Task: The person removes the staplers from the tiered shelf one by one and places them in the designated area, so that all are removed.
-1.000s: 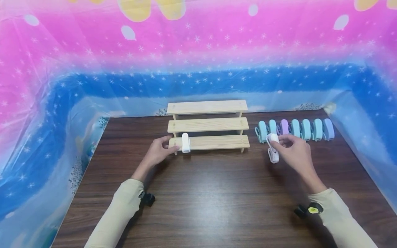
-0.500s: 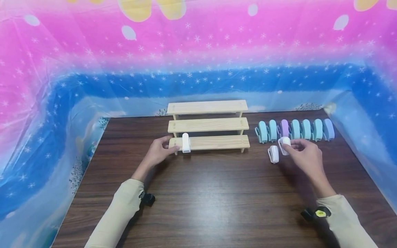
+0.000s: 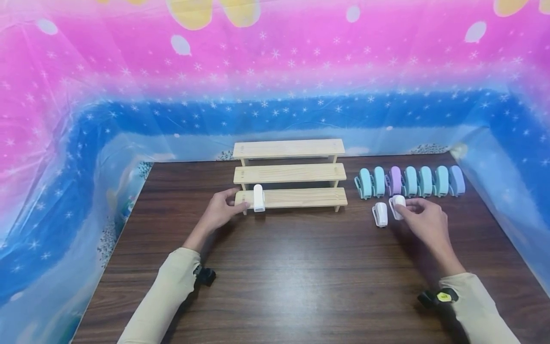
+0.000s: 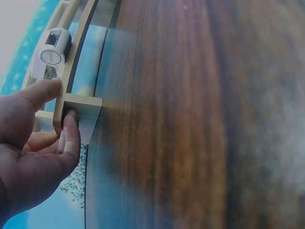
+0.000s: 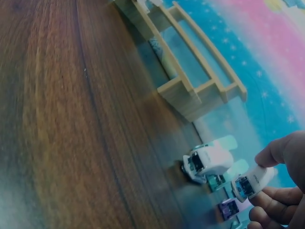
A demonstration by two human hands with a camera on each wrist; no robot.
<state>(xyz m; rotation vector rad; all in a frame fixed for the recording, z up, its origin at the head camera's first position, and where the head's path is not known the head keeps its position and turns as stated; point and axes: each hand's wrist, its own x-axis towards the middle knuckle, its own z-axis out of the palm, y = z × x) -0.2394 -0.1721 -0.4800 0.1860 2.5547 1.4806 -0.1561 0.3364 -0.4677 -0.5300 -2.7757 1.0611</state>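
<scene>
My left hand [image 3: 221,209] grips the left end of the bottom step of a three-tier wooden stand [image 3: 296,197]. In the left wrist view its thumb lies on top and its fingers reach beneath the board. A white mini stapler [image 3: 259,198] stands on that step, just right of the thumb. Between thumb and fingers, my right hand [image 3: 425,220] pinches a second white mini stapler [image 5: 256,181]; whether it touches the table cannot be told. Left of it, a third white mini stapler [image 3: 380,214] stands on the table.
Behind the right hand runs a row of several staplers in teal, one purple [image 3: 394,179] and one bluish [image 3: 457,180]. The stand's two upper steps [image 3: 290,173] bear nothing. A patterned cloth [image 3: 275,110] walls the brown table [image 3: 279,272] at the back and sides.
The right hand has carried its white stapler right and down, from over the third white stapler to a spot beside it. The left hand keeps its grip on the stand.
</scene>
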